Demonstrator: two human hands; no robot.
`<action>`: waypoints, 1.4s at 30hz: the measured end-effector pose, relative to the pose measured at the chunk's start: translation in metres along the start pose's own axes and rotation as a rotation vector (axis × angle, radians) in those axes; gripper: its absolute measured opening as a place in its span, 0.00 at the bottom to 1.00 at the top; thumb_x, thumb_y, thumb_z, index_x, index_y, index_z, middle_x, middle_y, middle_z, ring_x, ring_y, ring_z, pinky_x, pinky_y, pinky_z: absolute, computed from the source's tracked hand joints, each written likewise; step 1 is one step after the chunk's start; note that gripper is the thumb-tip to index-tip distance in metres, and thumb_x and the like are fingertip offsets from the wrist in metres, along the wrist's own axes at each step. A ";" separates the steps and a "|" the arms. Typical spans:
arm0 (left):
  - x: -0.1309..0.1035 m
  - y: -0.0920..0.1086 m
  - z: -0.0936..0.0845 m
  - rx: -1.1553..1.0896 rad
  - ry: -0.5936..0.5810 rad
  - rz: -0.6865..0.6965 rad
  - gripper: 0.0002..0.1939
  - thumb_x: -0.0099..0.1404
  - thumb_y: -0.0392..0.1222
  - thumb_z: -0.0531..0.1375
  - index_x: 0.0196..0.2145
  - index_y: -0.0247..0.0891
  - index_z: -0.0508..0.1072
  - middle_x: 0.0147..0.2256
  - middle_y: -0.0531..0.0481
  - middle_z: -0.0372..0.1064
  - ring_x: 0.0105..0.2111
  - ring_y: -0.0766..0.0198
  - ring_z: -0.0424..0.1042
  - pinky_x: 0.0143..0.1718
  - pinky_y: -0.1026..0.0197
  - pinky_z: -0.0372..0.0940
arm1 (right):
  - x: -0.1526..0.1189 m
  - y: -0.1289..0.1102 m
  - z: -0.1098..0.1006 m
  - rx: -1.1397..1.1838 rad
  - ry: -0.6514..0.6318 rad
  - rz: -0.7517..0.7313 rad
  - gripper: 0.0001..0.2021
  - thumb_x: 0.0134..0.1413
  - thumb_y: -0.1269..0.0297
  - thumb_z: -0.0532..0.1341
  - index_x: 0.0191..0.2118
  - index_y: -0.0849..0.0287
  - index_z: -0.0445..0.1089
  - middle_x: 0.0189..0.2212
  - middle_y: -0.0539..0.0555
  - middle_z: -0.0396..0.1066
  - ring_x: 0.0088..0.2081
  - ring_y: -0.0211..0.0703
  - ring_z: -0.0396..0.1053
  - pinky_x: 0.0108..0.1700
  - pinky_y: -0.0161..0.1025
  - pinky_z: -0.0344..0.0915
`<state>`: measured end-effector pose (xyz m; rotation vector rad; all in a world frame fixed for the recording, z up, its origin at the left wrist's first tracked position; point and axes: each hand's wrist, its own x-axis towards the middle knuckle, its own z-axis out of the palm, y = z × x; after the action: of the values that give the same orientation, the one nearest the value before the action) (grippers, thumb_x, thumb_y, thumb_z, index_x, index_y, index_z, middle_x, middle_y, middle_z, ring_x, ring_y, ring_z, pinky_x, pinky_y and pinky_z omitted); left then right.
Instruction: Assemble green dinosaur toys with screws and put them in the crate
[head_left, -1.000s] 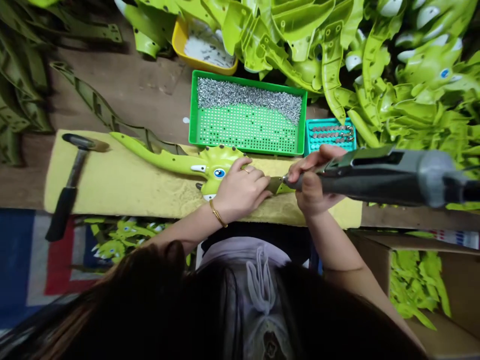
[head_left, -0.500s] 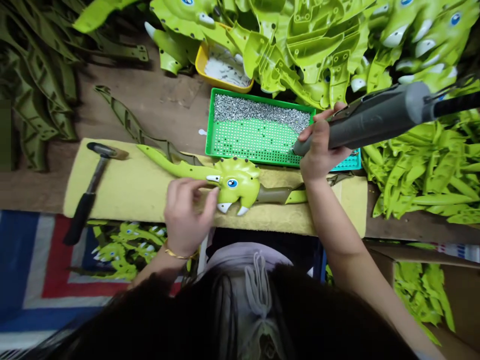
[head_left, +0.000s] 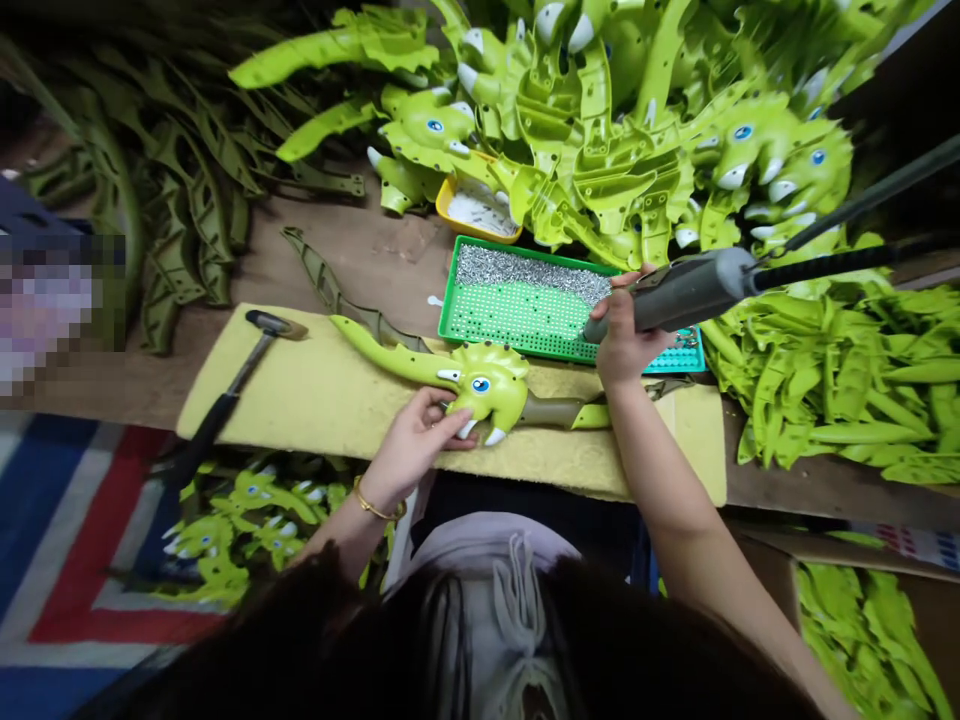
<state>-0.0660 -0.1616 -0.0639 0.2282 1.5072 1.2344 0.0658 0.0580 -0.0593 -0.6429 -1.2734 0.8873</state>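
Observation:
My right hand (head_left: 630,345) is wrapped around a grey electric screwdriver (head_left: 686,285), its nose pointing down-left over the green tray (head_left: 510,310). The screwdriver's bit tip is hard to make out against the tray. On the yellow cloth pad (head_left: 420,447) lies a lime-green dinosaur-head toy (head_left: 501,385) with a blue eye, white horns and a long curved arm to the left. A brown grip section extends from it to the right. My left hand (head_left: 424,430) is closed on the head's snout edge, thumb on top. Silvery screws (head_left: 525,272) fill the tray's far part.
A hammer (head_left: 247,380) rests on the pad's left end. A yellow bin (head_left: 480,215) with small white pieces stands behind the tray. Green shells (head_left: 622,160) pile up at the back and right, dark olive strips (head_left: 187,200) at left. A cable runs from the screwdriver.
My left hand has moved from beside the toy onto its snout and closed there. My right hand still holds the screwdriver over the tray. The camera view has shifted left.

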 end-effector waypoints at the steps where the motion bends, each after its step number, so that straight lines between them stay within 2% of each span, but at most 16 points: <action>1: 0.000 -0.001 0.002 -0.021 -0.002 0.009 0.29 0.46 0.52 0.72 0.39 0.37 0.63 0.29 0.54 0.75 0.27 0.62 0.78 0.33 0.59 0.77 | 0.002 -0.005 0.000 -0.006 0.004 -0.011 0.19 0.49 0.53 0.67 0.44 0.53 0.66 0.32 0.46 0.70 0.19 0.30 0.67 0.22 0.35 0.66; 5: 0.001 -0.007 0.013 -0.086 0.020 0.045 0.30 0.44 0.50 0.73 0.38 0.37 0.63 0.27 0.55 0.74 0.23 0.64 0.76 0.29 0.60 0.76 | -0.009 -0.043 -0.002 0.000 0.018 -0.087 0.18 0.54 0.50 0.60 0.48 0.49 0.64 0.34 0.46 0.67 0.18 0.27 0.64 0.20 0.32 0.63; 8: 0.003 -0.011 0.018 -0.120 0.030 0.078 0.31 0.42 0.50 0.73 0.37 0.36 0.62 0.26 0.55 0.73 0.21 0.64 0.75 0.25 0.61 0.75 | -0.036 -0.072 -0.004 0.105 -0.114 -0.051 0.16 0.56 0.52 0.60 0.49 0.46 0.66 0.35 0.45 0.66 0.18 0.26 0.62 0.19 0.30 0.61; 10: 0.004 -0.013 0.018 -0.126 0.022 0.094 0.30 0.43 0.50 0.73 0.37 0.36 0.62 0.25 0.56 0.73 0.20 0.64 0.75 0.24 0.61 0.75 | -0.055 -0.083 -0.006 0.160 -0.204 -0.007 0.17 0.54 0.53 0.62 0.50 0.45 0.67 0.35 0.45 0.67 0.19 0.26 0.63 0.19 0.30 0.63; 13: 0.005 -0.015 0.018 -0.134 0.011 0.108 0.30 0.43 0.50 0.73 0.37 0.36 0.63 0.24 0.56 0.73 0.20 0.64 0.75 0.24 0.61 0.75 | -0.075 -0.083 -0.008 0.175 -0.257 0.001 0.18 0.53 0.54 0.64 0.50 0.44 0.67 0.35 0.45 0.67 0.20 0.27 0.64 0.20 0.30 0.64; 16: 0.004 -0.015 0.018 -0.145 0.018 0.124 0.30 0.42 0.51 0.74 0.36 0.37 0.62 0.23 0.57 0.72 0.19 0.65 0.74 0.23 0.62 0.74 | -0.083 -0.074 -0.010 0.146 -0.297 0.003 0.19 0.52 0.53 0.64 0.51 0.42 0.66 0.32 0.45 0.66 0.19 0.29 0.63 0.20 0.31 0.64; 21: 0.000 -0.017 0.020 -0.147 0.000 0.153 0.29 0.46 0.53 0.72 0.36 0.38 0.62 0.23 0.56 0.72 0.18 0.64 0.74 0.21 0.62 0.73 | -0.087 -0.075 -0.015 0.082 -0.350 -0.020 0.20 0.53 0.49 0.62 0.52 0.37 0.64 0.28 0.44 0.64 0.19 0.32 0.62 0.20 0.33 0.65; 24: 0.001 -0.021 0.022 -0.171 -0.002 0.141 0.29 0.45 0.53 0.73 0.36 0.39 0.62 0.23 0.56 0.72 0.19 0.64 0.74 0.21 0.61 0.74 | -0.076 -0.078 -0.013 0.059 -0.401 -0.007 0.20 0.53 0.50 0.62 0.53 0.38 0.64 0.29 0.44 0.65 0.18 0.31 0.62 0.18 0.33 0.63; 25: 0.002 -0.022 0.023 -0.178 -0.003 0.136 0.30 0.44 0.54 0.73 0.36 0.39 0.62 0.23 0.57 0.72 0.20 0.64 0.74 0.22 0.61 0.74 | -0.069 -0.076 -0.009 0.057 -0.386 -0.007 0.20 0.54 0.51 0.62 0.53 0.39 0.64 0.30 0.44 0.66 0.18 0.30 0.62 0.17 0.32 0.63; 27: 0.003 -0.025 0.025 -0.183 -0.006 0.132 0.31 0.43 0.54 0.73 0.36 0.39 0.62 0.23 0.58 0.72 0.20 0.64 0.75 0.23 0.61 0.75 | -0.049 -0.066 0.000 0.064 -0.247 -0.068 0.17 0.56 0.53 0.61 0.51 0.42 0.65 0.33 0.45 0.67 0.18 0.28 0.61 0.17 0.31 0.60; 29: 0.005 -0.026 0.025 -0.173 -0.012 0.126 0.31 0.43 0.55 0.73 0.36 0.39 0.61 0.24 0.58 0.72 0.21 0.64 0.75 0.24 0.61 0.75 | -0.026 -0.046 0.010 -0.007 -0.070 -0.156 0.16 0.60 0.53 0.58 0.52 0.46 0.63 0.35 0.47 0.67 0.19 0.26 0.60 0.19 0.30 0.60; 31: 0.006 -0.026 0.024 -0.160 -0.023 0.110 0.32 0.43 0.55 0.73 0.36 0.39 0.61 0.25 0.58 0.72 0.21 0.64 0.75 0.24 0.61 0.75 | -0.009 -0.022 0.016 -0.170 0.012 -0.154 0.20 0.62 0.50 0.53 0.56 0.52 0.57 0.38 0.51 0.66 0.21 0.26 0.60 0.24 0.33 0.64; 33: 0.006 -0.025 0.023 -0.153 -0.030 0.095 0.32 0.43 0.56 0.73 0.36 0.39 0.61 0.25 0.57 0.73 0.21 0.64 0.76 0.24 0.61 0.76 | 0.000 0.002 0.016 -0.264 0.022 -0.082 0.24 0.62 0.47 0.51 0.58 0.55 0.54 0.39 0.53 0.65 0.21 0.28 0.60 0.28 0.38 0.68; 36: 0.006 -0.024 0.023 -0.149 -0.034 0.084 0.32 0.43 0.55 0.73 0.36 0.39 0.61 0.26 0.56 0.74 0.22 0.63 0.76 0.25 0.60 0.76 | -0.003 0.023 0.011 -0.201 -0.004 0.023 0.25 0.59 0.46 0.52 0.58 0.50 0.52 0.38 0.51 0.63 0.22 0.32 0.63 0.30 0.42 0.69; 39: 0.006 -0.023 0.023 -0.146 -0.039 0.077 0.32 0.43 0.55 0.73 0.36 0.39 0.61 0.26 0.56 0.73 0.22 0.63 0.76 0.25 0.60 0.76 | -0.010 0.027 0.008 -0.133 -0.048 0.062 0.26 0.57 0.46 0.53 0.59 0.47 0.50 0.38 0.50 0.62 0.23 0.35 0.66 0.29 0.42 0.69; 42: 0.005 -0.023 0.022 -0.154 -0.038 0.076 0.32 0.43 0.55 0.73 0.36 0.39 0.61 0.25 0.57 0.73 0.22 0.64 0.76 0.25 0.61 0.76 | -0.010 0.019 0.010 -0.109 -0.039 0.010 0.25 0.55 0.47 0.56 0.57 0.48 0.56 0.37 0.50 0.62 0.21 0.32 0.64 0.25 0.39 0.66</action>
<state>-0.0391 -0.1554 -0.0810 0.2069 1.3748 1.3923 0.0516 0.0590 -0.0783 -0.7218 -1.3622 0.8466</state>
